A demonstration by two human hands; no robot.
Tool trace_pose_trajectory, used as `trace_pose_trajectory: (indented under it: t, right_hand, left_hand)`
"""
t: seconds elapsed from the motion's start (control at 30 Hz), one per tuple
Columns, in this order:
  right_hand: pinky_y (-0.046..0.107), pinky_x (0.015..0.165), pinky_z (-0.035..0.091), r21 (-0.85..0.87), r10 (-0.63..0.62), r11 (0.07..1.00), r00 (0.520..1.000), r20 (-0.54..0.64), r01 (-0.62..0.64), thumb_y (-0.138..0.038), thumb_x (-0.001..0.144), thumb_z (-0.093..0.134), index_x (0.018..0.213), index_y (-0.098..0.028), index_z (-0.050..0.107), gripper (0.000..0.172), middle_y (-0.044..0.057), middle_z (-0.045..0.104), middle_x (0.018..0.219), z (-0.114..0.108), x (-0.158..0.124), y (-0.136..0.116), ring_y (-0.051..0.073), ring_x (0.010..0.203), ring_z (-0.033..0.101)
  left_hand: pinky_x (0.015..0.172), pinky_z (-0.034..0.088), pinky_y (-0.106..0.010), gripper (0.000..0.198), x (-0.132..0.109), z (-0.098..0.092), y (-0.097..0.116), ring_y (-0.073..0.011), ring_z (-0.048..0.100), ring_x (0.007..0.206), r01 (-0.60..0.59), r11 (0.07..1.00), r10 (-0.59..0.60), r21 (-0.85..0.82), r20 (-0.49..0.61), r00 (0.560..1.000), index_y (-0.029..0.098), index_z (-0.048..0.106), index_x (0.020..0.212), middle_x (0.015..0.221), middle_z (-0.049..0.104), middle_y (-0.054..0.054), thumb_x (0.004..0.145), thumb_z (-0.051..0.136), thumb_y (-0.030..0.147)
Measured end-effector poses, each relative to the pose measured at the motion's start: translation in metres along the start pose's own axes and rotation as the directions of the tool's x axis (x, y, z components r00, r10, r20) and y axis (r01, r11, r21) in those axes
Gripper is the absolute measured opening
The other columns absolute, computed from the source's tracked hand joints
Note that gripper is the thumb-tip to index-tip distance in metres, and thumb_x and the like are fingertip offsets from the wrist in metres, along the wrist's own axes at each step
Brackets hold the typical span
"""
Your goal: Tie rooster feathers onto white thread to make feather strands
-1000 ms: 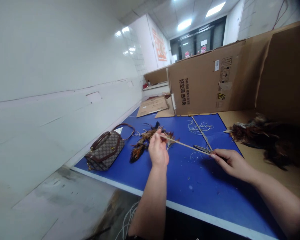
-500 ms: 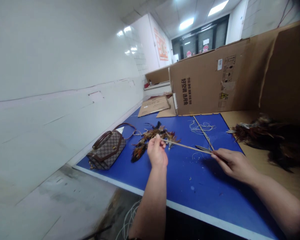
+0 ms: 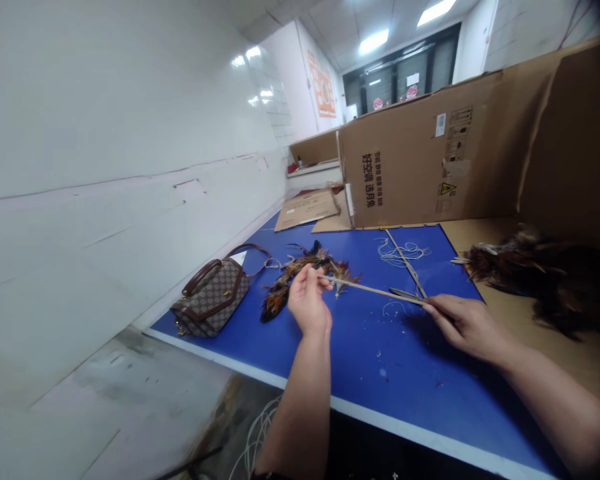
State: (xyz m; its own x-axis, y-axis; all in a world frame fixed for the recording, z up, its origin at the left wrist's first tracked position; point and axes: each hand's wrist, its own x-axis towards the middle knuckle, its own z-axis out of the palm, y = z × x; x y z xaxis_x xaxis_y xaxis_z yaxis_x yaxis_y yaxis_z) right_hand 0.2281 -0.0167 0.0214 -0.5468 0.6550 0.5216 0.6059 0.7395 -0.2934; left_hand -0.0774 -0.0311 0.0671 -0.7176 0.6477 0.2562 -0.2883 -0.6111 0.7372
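My left hand (image 3: 311, 301) is closed in a pinch on one end of a thin tan strip (image 3: 363, 287). The strip runs straight to my right hand (image 3: 464, 323), whose closed fingers hold its other end; I cannot tell whether it is cord or stick. A dark pointed blade (image 3: 403, 293), like that of scissors, juts left from the right hand beside the strip; its handle is hidden. Brown and black feathers (image 3: 303, 263) lie on the blue table behind my left hand. Beyond my right hand are a tangle of pale string (image 3: 400, 253) and another long thin strip (image 3: 404, 261).
A patterned handbag (image 3: 215, 297) stands at the left of the blue table (image 3: 360, 373). A large cardboard box (image 3: 405, 160) forms a wall behind, with flat cardboard (image 3: 307, 210) beside it. More dark feathers (image 3: 545, 273) lie at the right. Pale cord (image 3: 260, 437) hangs below the table edge.
My left hand has shifted slightly left and up in the picture, still holding the strip. My right hand stays almost where it was, and the view has moved a little.
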Motion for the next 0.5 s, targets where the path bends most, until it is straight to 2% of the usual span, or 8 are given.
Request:
trace_pose_trajectory:
  t: [0.1, 0.2, 0.33, 0.43, 0.5]
  right_hand:
    - [0.035, 0.079, 0.053, -0.074, 0.166, 0.981, 0.973, -0.161, -0.18, -0.036, 0.103, 0.046, 0.11, -0.023, 0.069, 0.028, 0.01, 0.076, 0.101, -0.001, 0.001, 0.006, 0.025, 0.086, 0.071]
    - [0.041, 0.086, 0.054, -0.163, 0.356, 0.89, 0.873, -0.332, -0.425, -0.031, 0.099, 0.047, 0.123, -0.019, 0.068, 0.034, 0.016, 0.073, 0.112, -0.003, 0.001, 0.026, 0.031, 0.095, 0.069]
    - [0.043, 0.092, 0.054, -0.242, 0.471, 0.797, 0.82, -0.325, -0.553, -0.027, 0.093, 0.048, 0.136, -0.011, 0.062, 0.047, 0.019, 0.067, 0.11, -0.004, -0.005, 0.064, 0.033, 0.099, 0.067]
    - [0.046, 0.098, 0.052, -0.271, 0.487, 0.765, 0.8, -0.351, -0.584, -0.029, 0.091, 0.051, 0.136, -0.005, 0.061, 0.052, 0.024, 0.064, 0.119, 0.0, -0.008, 0.08, 0.036, 0.11, 0.063]
    - [0.049, 0.101, 0.05, -0.303, 0.458, 0.766, 0.812, -0.362, -0.567, -0.034, 0.092, 0.052, 0.135, -0.004, 0.061, 0.053, 0.026, 0.061, 0.127, 0.001, -0.008, 0.079, 0.038, 0.116, 0.06]
  left_hand:
    - [0.054, 0.05, -0.025, 0.051, 0.006, -0.004, 0.0, -0.011, 0.063, 0.059, 0.027, 1.0, -0.027, 0.015, -0.015, 1.0, 0.015, 0.064, 0.119, 0.095, 0.074, -0.009, 0.08, 0.079, 0.045]
    - [0.048, 0.044, -0.021, 0.044, 0.012, -0.009, -0.002, -0.0102, 0.061, 0.056, 0.069, 0.996, -0.067, 0.064, -0.03, 0.997, 0.014, 0.066, 0.109, 0.082, 0.07, -0.005, 0.079, 0.078, 0.043]
    - [0.044, 0.039, -0.019, 0.039, 0.01, -0.011, -0.008, -0.0093, 0.057, 0.052, 0.118, 0.97, -0.151, 0.213, 0.15, 0.977, 0.012, 0.07, 0.103, 0.073, 0.066, -0.003, 0.079, 0.078, 0.042]
    - [0.044, 0.039, -0.019, 0.035, 0.005, -0.011, -0.013, -0.0093, 0.057, 0.052, 0.058, 0.934, -0.172, 0.353, 0.301, 0.938, 0.013, 0.071, 0.102, 0.073, 0.066, -0.003, 0.084, 0.074, 0.043]
    - [0.044, 0.039, -0.019, 0.032, 0.004, -0.011, -0.015, -0.0094, 0.056, 0.051, -0.012, 0.901, -0.177, 0.434, 0.393, 0.902, 0.015, 0.073, 0.102, 0.073, 0.066, -0.004, 0.087, 0.071, 0.043]
